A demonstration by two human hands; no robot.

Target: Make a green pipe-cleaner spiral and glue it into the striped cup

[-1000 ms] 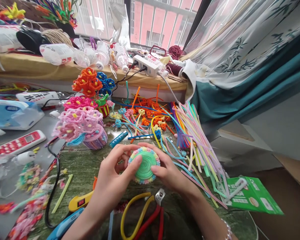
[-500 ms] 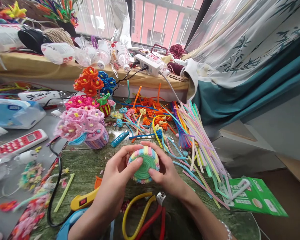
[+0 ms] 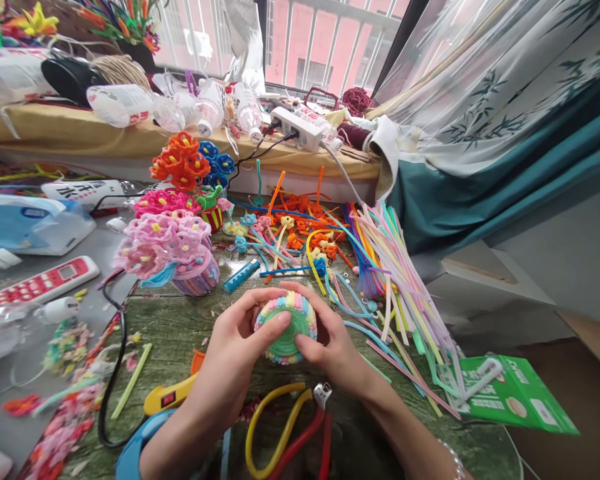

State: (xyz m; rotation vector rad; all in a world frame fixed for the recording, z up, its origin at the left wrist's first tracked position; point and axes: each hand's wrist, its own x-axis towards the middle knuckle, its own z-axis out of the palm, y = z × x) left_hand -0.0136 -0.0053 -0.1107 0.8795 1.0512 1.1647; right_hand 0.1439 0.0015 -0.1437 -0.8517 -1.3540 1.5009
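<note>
Between my two hands is a small round pipe-cleaner pot (image 3: 286, 339), its green coiled base turned up toward me. Pastel stripes of pink, yellow and blue run around its side. My left hand (image 3: 247, 340) grips it from the left, the thumb pressed on the green base. On the other side my right hand (image 3: 325, 340) wraps around the rim, its thumb also on the base. Both hands' far fingers are partly hidden behind the pot. Just below lie red-handled pliers (image 3: 322, 407) and a bent yellow strip (image 3: 260, 427). A yellow-handled glue gun (image 3: 170, 395) sits partly under my left forearm.
Pink pipe-cleaner flowers in a striped pot (image 3: 195, 270) stand at left, near a blue lighter (image 3: 241, 275). Loose pipe cleaners (image 3: 405, 287) fan out at right beside a green packet (image 3: 520, 393). A black cable (image 3: 123, 347) curves at left. Bottles and a power strip (image 3: 297, 130) line the sill.
Both hands keep hold of the pot, with the left thumb shifted slightly to the right across its base. The whole view has moved a little.
</note>
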